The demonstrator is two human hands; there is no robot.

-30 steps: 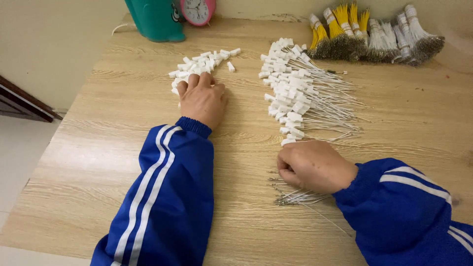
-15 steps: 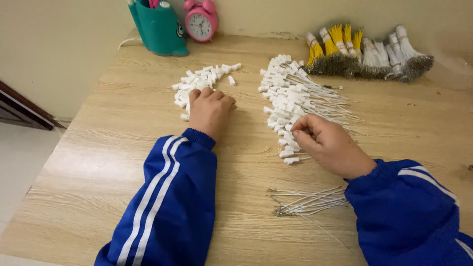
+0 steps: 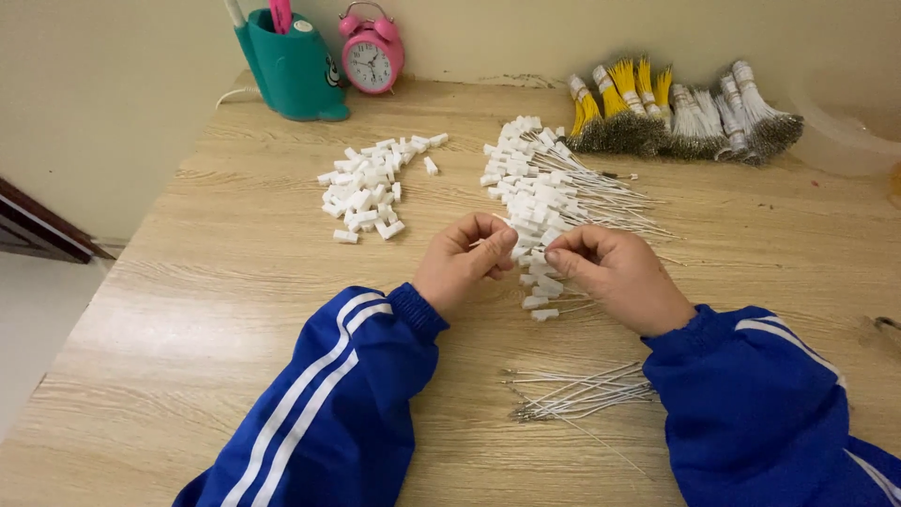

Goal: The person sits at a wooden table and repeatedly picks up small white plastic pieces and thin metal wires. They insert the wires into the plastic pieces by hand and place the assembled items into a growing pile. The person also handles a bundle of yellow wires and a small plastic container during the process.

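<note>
Both hands now meet over the near end of the pile of wired white connectors (image 3: 540, 197); a second ago they lay apart, the left hand (image 3: 462, 261) by the loose white housings (image 3: 373, 184). Its grip pinches a small white piece, hard to make out, and the right hand (image 3: 615, 272) pinches a thin wire. Bare wires (image 3: 577, 392) lie on the surface (image 3: 188, 310) near the sleeves.

Hiding whatever's pinched between left hand (image 3: 462, 263) and right hand (image 3: 615, 277) fingertips, too small to tell. Getting cut off: dark object (image 3: 887, 325) at 3 o'clock edge, sleeves at 6.
</note>
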